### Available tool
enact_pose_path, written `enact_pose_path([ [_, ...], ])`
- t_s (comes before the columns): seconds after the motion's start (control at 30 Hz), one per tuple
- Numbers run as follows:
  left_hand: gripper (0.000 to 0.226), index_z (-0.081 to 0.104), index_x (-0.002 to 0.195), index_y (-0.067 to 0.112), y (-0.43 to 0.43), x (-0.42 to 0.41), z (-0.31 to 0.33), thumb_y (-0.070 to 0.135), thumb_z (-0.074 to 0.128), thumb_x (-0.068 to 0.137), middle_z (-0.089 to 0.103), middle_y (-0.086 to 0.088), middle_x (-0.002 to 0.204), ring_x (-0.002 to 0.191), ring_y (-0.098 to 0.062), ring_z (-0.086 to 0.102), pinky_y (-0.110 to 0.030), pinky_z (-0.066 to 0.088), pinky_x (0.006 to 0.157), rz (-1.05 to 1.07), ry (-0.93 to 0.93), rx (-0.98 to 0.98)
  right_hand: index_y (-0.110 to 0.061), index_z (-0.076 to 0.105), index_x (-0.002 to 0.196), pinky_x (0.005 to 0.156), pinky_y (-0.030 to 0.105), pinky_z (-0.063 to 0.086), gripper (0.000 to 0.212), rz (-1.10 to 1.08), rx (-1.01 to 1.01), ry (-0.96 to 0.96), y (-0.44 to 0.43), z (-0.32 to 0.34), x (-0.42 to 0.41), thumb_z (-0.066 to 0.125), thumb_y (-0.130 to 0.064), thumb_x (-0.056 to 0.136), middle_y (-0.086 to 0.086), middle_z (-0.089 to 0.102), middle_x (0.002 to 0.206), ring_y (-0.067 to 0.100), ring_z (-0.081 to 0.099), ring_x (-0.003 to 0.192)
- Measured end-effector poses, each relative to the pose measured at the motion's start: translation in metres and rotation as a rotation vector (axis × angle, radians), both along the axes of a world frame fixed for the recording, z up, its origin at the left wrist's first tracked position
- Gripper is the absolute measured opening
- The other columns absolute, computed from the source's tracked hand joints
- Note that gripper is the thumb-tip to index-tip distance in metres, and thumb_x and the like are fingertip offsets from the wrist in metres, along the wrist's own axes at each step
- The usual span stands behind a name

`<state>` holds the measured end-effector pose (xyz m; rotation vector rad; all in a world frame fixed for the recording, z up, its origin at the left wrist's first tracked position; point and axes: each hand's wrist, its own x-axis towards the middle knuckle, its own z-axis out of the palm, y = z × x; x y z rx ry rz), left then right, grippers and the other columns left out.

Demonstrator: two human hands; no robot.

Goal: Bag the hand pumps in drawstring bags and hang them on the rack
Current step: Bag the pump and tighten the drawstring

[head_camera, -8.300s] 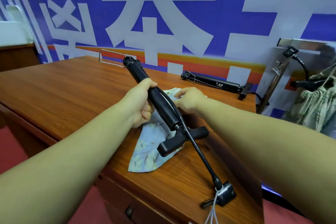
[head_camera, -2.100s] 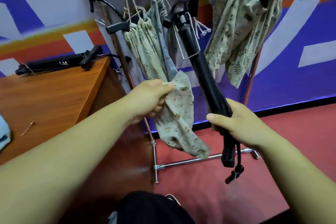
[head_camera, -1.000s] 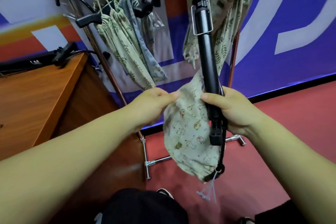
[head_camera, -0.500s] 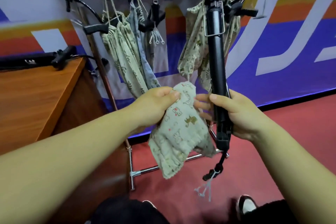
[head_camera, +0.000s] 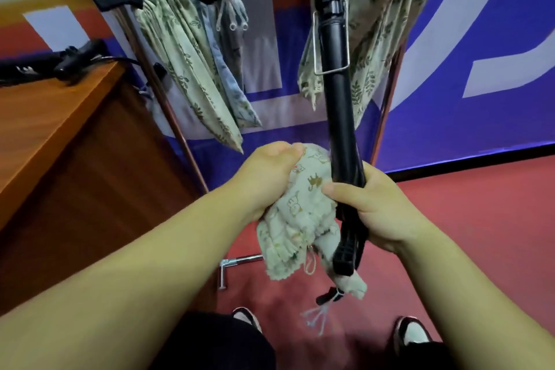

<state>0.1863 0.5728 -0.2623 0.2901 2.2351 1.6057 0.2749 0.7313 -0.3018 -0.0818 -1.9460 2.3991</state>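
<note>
One black hand pump [head_camera: 338, 105] stands upright, and the right hand [head_camera: 372, 207] is wrapped tight around its low end. One small drawstring bag [head_camera: 297, 219] sits at nine o'clock from it, bunched in the squeezing left hand [head_camera: 267, 174]. One rack [head_camera: 192, 159] stands at twelve o'clock.

Two hands, the left hand [head_camera: 271, 177] and the right hand [head_camera: 372, 207]; one black pump [head_camera: 338, 105] at twelve o'clock; one bunched bag [head_camera: 295, 219] at centre; two shoes [head_camera: 413, 332] at six o'clock.
</note>
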Motion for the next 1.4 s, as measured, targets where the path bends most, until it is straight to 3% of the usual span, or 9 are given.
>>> enact_pose_path([
  [0.17, 0.040, 0.057, 0.097, 0.030, 0.006, 0.006, -0.035, 0.064, 0.065, 0.078, 0.061, 0.013, 0.064, 0.055, -0.007, 0.057, -0.038, 0.046, 0.054, 0.102, 0.057, 0.053, -0.004, 0.062, 0.095, 0.062, 0.034, 0.049, 0.013, -0.137, 0.014, -0.092, 0.013, -0.017, -0.005, 0.070, -0.002, 0.085, 0.007, 0.062, 0.074, 0.021, 0.060, 0.066],
  [0.27, 0.020, 0.053, 0.090, 0.020, -0.004, 0.013, -0.057, 0.033, 0.067, 0.094, 0.043, 0.013, 0.044, 0.039, -0.003, 0.035, -0.025, 0.029, 0.045, -0.089, 0.050, 0.118, -0.007, 0.058, 0.087, 0.058, 0.031, 0.046, 0.013, -0.152, 0.037, -0.121, 0.017, -0.027, -0.011, 0.070, -0.005, 0.084, 0.010, 0.056, 0.070, 0.022, 0.055, 0.061],
  [0.43, 0.024, 0.067, 0.089, 0.017, -0.017, 0.015, -0.078, 0.035, 0.080, 0.080, 0.029, 0.006, 0.054, 0.053, -0.011, 0.026, -0.028, 0.025, 0.052, -0.365, 0.165, -0.029, -0.001, 0.057, 0.070, 0.066, 0.043, 0.046, 0.018, -0.027, 0.046, -0.140, 0.010, -0.032, -0.026, 0.062, -0.005, 0.087, 0.023, 0.057, 0.073, 0.032, 0.054, 0.066],
  [0.57, 0.024, 0.062, 0.077, 0.018, -0.016, 0.002, -0.081, 0.038, 0.076, 0.077, 0.027, 0.011, 0.051, 0.051, -0.010, 0.023, -0.031, 0.022, 0.053, -0.335, 0.183, -0.052, 0.000, 0.055, 0.083, 0.062, 0.038, 0.045, 0.017, -0.032, 0.005, -0.176, 0.000, -0.034, -0.039, 0.067, -0.012, 0.081, 0.022, 0.053, 0.081, 0.030, 0.051, 0.067],
  [0.7, 0.028, 0.065, 0.078, 0.013, -0.020, -0.009, -0.084, 0.041, 0.069, 0.081, 0.049, -0.020, 0.061, 0.058, -0.018, 0.041, -0.032, 0.034, 0.061, -0.322, 0.039, 0.010, -0.003, 0.056, 0.092, 0.071, 0.045, 0.049, 0.010, -0.039, -0.013, -0.172, -0.001, -0.034, -0.036, 0.066, -0.004, 0.089, 0.028, 0.062, 0.089, 0.034, 0.057, 0.080],
  [0.9, 0.031, 0.053, 0.071, 0.019, -0.021, -0.017, -0.088, 0.034, 0.064, 0.096, 0.033, 0.007, 0.052, 0.043, -0.010, 0.024, -0.026, 0.019, 0.048, -0.193, -0.137, 0.121, 0.011, 0.052, 0.107, 0.064, 0.036, 0.055, 0.046, -0.045, -0.032, -0.239, 0.004, -0.038, -0.025, 0.075, -0.017, 0.079, 0.023, 0.061, 0.098, 0.028, 0.063, 0.082],
  [1.03, 0.032, 0.052, 0.073, 0.017, -0.015, -0.015, -0.093, 0.039, 0.063, 0.095, 0.042, -0.002, 0.061, 0.048, -0.010, 0.035, -0.025, 0.030, 0.046, -0.167, -0.098, 0.091, -0.013, 0.070, 0.091, 0.058, 0.031, 0.052, 0.008, 0.023, 0.004, -0.212, -0.004, -0.039, -0.022, 0.073, -0.007, 0.087, 0.014, 0.062, 0.082, 0.025, 0.058, 0.070],
  [1.27, 0.028, 0.054, 0.082, 0.014, -0.008, -0.009, -0.085, 0.031, 0.053, 0.104, 0.043, 0.002, 0.054, 0.040, -0.008, 0.036, -0.025, 0.025, 0.043, -0.128, -0.329, 0.270, -0.011, 0.072, 0.096, 0.066, 0.033, 0.053, 0.027, -0.009, 0.115, -0.163, -0.014, -0.050, -0.028, 0.083, -0.007, 0.072, 0.006, 0.067, 0.077, 0.019, 0.064, 0.069],
  [1.4, 0.029, 0.057, 0.102, -0.001, -0.012, -0.014, -0.079, 0.022, 0.040, 0.108, 0.057, 0.000, 0.044, 0.034, -0.007, 0.054, -0.016, 0.045, 0.041, -0.099, -0.417, 0.439, -0.006, 0.058, 0.084, 0.052, 0.027, 0.048, 0.025, -0.035, 0.165, -0.205, -0.001, -0.047, -0.031, 0.080, 0.003, 0.075, -0.001, 0.057, 0.063, 0.013, 0.055, 0.054],
])
